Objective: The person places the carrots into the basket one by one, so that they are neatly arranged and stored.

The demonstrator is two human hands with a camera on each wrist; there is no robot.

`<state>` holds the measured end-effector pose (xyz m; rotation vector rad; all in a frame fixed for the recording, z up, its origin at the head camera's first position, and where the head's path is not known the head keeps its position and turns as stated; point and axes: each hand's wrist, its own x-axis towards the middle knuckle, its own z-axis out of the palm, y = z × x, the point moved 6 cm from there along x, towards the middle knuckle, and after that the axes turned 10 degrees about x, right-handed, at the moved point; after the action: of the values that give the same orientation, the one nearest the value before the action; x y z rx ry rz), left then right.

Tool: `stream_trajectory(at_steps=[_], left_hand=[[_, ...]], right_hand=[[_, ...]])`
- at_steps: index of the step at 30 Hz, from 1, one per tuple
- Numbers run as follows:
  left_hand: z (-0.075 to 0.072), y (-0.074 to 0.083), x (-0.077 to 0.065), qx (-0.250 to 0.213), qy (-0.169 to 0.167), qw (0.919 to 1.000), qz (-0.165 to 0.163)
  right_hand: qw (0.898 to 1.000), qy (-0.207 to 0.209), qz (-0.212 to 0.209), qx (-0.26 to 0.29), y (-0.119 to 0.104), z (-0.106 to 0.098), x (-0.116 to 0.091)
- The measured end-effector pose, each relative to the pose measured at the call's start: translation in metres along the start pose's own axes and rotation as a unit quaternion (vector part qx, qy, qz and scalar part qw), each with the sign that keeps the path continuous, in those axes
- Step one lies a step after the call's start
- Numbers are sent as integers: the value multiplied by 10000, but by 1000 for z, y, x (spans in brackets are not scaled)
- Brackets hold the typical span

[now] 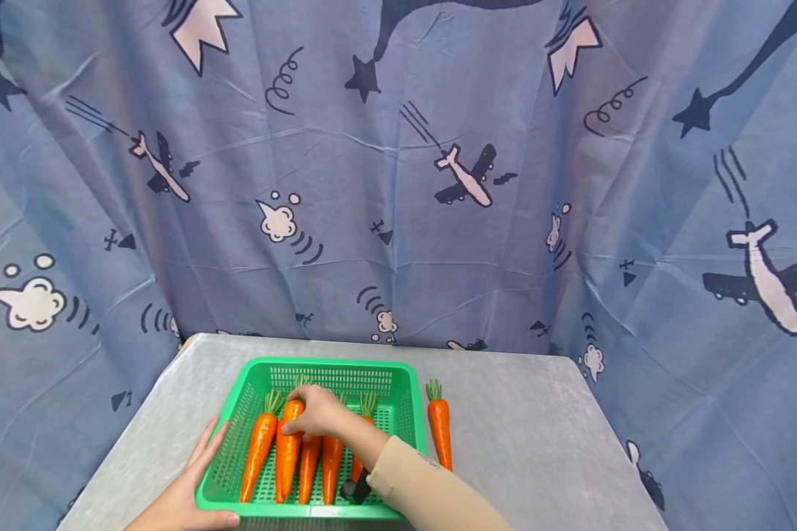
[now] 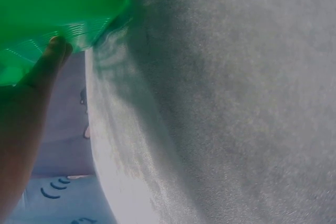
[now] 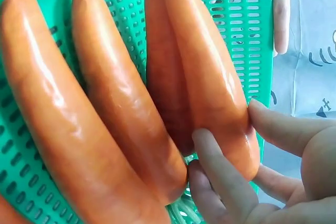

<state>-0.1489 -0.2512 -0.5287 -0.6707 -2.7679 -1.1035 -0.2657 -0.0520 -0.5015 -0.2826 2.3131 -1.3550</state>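
Note:
My right hand [image 1: 319,413] reaches into the green basket [image 1: 229,413] and pinches an orange carrot [image 1: 289,457] near its leafy end. In the right wrist view the thumb and fingers are around this carrot [image 3: 215,72], which overlaps another carrot [image 3: 160,66] beneath it. To its left in the basket lies a carrot [image 1: 259,446]; to its right lie several more, one of them a carrot [image 1: 332,464] partly under my forearm. My left hand [image 1: 189,490] rests at the basket's front left corner, fingers extended along the side and thumb at the front rim.
Outside the basket, to its right, a single carrot [image 1: 440,435] lies on the grey table [image 1: 525,442]. A blue patterned curtain [image 1: 345,184] hangs behind the table and along both sides. A small black device [image 1: 353,490] sits at my right wrist.

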Motion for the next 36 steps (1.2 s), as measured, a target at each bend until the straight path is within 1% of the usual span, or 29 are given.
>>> stream_trajectory(at_steps=[3, 10, 15, 18, 21, 23, 26, 28, 33, 36], left_hand=[[0, 0, 0, -28, -18, 10000, -56], [1, 1, 0, 21, -46, 9999, -112], [2, 2, 0, -74, -60, 9999, -116], [1, 2, 1, -1, -34, 10000, -92], [0, 2, 1, 117, -1, 9999, -89], [1, 1, 1, 74, -29, 9999, -112], [2, 0, 2, -83, -28, 9999, -62], [3, 1, 1, -131, -3, 9999, 3], [2, -1, 0, 46, 33, 10000, 10], [1, -1, -1, 25, 4, 10000, -22]], right_hand=[[9999, 36, -34, -143, -2, 0, 0], [9966, 178, -90, -802, -4, 0, -2], [9969, 252, -6, -749, -3, -4, -4], [9970, 222, -23, -739, -4, -9, -5], [9964, 206, -106, -817, -5, -16, -5], [9964, 219, -142, -804, -6, -21, -5], [9977, 259, -149, -611, -6, -30, -7], [9978, 285, -191, -566, -7, -38, -9], [9964, 385, -376, -653, -7, -59, -15], [9972, 443, -386, -466, -4, -71, -20]])
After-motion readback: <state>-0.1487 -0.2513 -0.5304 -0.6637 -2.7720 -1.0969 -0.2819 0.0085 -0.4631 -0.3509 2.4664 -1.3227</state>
